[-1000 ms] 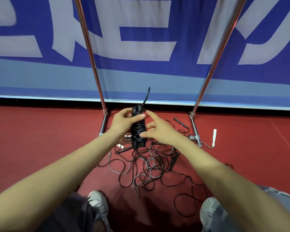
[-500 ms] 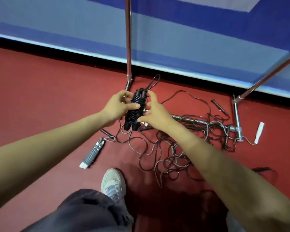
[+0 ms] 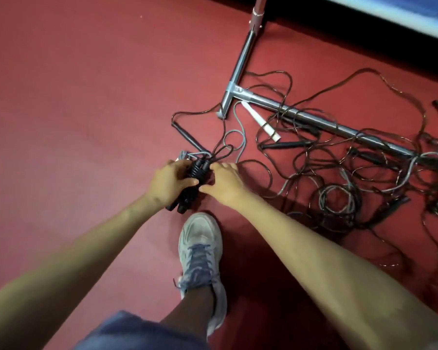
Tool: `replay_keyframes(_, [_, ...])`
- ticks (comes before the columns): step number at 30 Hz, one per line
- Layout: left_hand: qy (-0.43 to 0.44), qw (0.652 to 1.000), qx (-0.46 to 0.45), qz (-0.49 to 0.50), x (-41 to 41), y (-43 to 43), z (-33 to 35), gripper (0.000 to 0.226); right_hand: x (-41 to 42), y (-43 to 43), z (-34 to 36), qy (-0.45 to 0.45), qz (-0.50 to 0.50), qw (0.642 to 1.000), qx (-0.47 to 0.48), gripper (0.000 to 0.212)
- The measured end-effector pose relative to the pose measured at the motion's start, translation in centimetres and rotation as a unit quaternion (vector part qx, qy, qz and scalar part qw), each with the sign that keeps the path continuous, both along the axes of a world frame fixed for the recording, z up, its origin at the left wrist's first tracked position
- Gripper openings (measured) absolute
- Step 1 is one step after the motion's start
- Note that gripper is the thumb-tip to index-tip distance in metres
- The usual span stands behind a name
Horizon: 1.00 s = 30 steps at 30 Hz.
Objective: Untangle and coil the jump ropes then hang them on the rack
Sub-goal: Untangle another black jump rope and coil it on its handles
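Observation:
A black jump rope point(image 3: 196, 176), wound tightly round its own two handles, is held low over the red floor. My left hand point(image 3: 168, 183) grips this bundle from the left, thumb across its front. My right hand point(image 3: 225, 184) touches its right side with the tips of its thumb and forefinger, fingers fairly straight. A small loop of black cord sticks out of the bundle's top. More jump ropes point(image 3: 339, 188), black and grey, lie tangled on the floor to the right. The metal rack point(image 3: 240, 59) shows only its foot and lower bar.
A white rope handle point(image 3: 262, 121) lies beside the rack's foot, and black handles are scattered among the cords. A grey handle point(image 3: 185, 155) lies just beyond my left hand. My white sneaker point(image 3: 200, 246) stands below the hands. A dark wall base runs along the top right.
Both hands have come down towards the floor with the wound black rope still in them. My view has tipped down and to the left, so the banner and rack uprights have left the picture.

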<state>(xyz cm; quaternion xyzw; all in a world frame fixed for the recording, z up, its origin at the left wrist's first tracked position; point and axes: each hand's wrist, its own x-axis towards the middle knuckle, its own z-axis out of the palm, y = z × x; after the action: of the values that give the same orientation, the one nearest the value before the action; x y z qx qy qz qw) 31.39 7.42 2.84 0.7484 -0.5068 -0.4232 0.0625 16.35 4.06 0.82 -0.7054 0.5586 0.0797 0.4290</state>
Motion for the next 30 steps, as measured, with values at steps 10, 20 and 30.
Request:
replay_keyframes(10, [-0.081,0.994,-0.032,0.068,3.4,1.5,-3.9,0.036,1.5,2.2,-2.9,0.051,-0.025,0.998,-0.033,0.078])
replay_keyframes(20, [-0.071,0.987,-0.027,0.144,3.4,1.9,-5.2,0.036,3.4,0.6,-2.5,0.074,0.005,0.997,-0.006,0.091])
replay_keyframes(30, [-0.051,0.986,-0.155,0.007,-3.0,-1.2,-1.7,0.039,-3.4,-0.3,1.0,0.046,-0.012,0.994,-0.098,0.065])
